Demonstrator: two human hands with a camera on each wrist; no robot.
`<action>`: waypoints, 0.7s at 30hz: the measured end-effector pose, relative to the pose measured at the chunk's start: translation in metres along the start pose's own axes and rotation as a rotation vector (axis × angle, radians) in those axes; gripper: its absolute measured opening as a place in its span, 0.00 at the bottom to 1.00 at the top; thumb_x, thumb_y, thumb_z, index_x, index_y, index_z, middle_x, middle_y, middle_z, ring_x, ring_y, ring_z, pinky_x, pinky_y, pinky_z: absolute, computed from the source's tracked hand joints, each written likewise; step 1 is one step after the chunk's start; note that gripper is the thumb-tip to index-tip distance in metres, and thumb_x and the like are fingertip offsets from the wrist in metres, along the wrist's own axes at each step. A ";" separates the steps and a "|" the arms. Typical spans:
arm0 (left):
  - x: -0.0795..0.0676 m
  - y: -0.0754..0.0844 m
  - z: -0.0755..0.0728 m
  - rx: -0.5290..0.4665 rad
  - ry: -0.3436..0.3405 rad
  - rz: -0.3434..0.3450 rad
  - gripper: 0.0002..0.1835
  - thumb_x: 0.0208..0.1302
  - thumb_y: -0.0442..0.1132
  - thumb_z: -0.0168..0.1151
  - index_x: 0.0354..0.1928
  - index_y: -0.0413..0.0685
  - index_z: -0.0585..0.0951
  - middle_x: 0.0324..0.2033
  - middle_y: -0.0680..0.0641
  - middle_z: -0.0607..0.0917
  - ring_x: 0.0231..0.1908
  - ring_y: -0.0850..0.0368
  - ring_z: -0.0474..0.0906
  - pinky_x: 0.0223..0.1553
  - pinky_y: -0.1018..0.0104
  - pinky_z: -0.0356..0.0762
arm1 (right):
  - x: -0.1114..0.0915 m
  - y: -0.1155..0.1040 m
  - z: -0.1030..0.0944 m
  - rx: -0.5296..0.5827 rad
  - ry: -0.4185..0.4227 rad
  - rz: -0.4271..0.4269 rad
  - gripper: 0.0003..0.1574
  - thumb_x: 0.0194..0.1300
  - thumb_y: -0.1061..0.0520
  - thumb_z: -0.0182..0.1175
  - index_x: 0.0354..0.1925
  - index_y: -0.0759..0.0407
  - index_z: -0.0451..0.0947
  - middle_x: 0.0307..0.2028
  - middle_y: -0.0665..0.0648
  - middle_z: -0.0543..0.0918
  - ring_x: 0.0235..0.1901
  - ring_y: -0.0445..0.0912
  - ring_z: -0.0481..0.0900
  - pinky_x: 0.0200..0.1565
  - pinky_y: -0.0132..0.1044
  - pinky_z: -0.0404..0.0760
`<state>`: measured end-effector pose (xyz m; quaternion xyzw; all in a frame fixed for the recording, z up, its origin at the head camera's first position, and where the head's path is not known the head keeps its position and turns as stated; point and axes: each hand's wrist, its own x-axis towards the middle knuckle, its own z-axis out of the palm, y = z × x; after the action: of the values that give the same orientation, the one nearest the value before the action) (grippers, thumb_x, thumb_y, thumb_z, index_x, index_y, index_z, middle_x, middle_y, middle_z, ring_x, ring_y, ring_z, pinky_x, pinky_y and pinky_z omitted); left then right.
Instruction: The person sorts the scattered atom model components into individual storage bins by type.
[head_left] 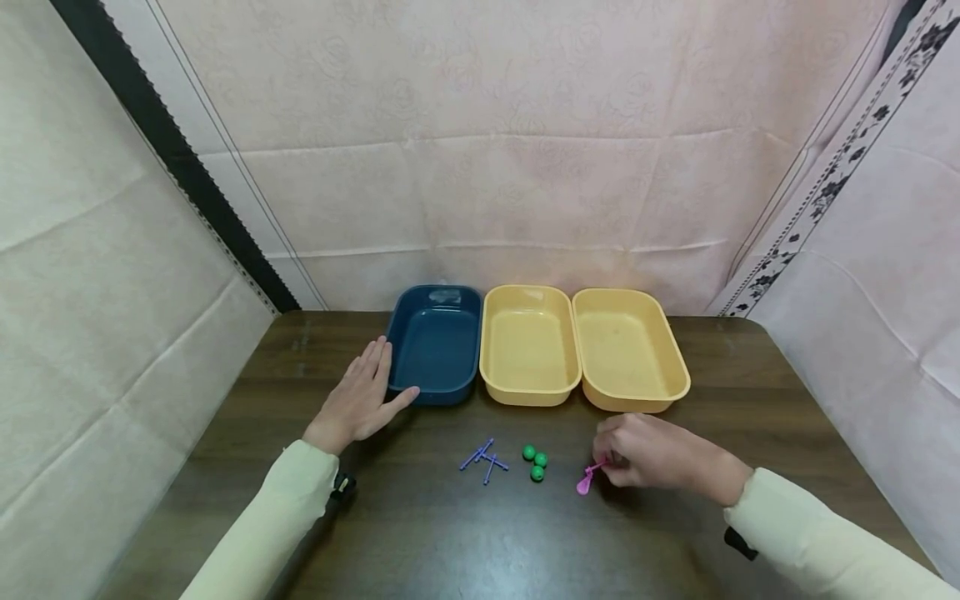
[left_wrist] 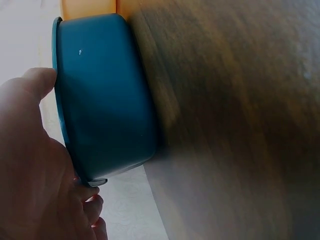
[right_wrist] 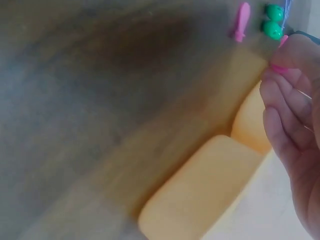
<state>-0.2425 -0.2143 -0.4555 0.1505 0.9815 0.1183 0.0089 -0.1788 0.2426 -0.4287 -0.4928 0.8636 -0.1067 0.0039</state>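
My left hand [head_left: 362, 398] lies with extended fingers against the left side and near corner of a dark blue bin [head_left: 435, 390]. In the left wrist view its thumb touches the bin's rim [left_wrist: 58, 100]. My right hand [head_left: 648, 450] pinches a small pink plastic piece [right_wrist: 280, 69] between thumb and fingers, just above the table; the fingers hide most of it. A second pink piece [right_wrist: 242, 21], paddle-shaped at one end, lies just left of that hand. Farther left are green beads [head_left: 537, 473] and several thin purple sticks [head_left: 489, 468].
Two yellow bins, a middle one [head_left: 531, 395] and a right one [head_left: 630, 398], stand beside the blue bin along the back of the brown wooden table [head_left: 465, 550]. Pale cloth [head_left: 480, 192] hangs behind the table and on both sides.
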 end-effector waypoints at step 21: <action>-0.001 -0.003 0.001 0.015 0.002 -0.001 0.56 0.77 0.73 0.43 0.84 0.33 0.44 0.85 0.34 0.44 0.85 0.34 0.41 0.84 0.37 0.44 | 0.053 0.004 -0.059 -0.021 -0.039 0.011 0.08 0.57 0.63 0.74 0.30 0.50 0.85 0.27 0.44 0.83 0.28 0.34 0.76 0.31 0.24 0.77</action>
<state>-0.2426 -0.2165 -0.4575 0.1501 0.9824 0.1112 0.0068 -0.2159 0.2100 -0.3665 -0.4899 0.8672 -0.0880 0.0162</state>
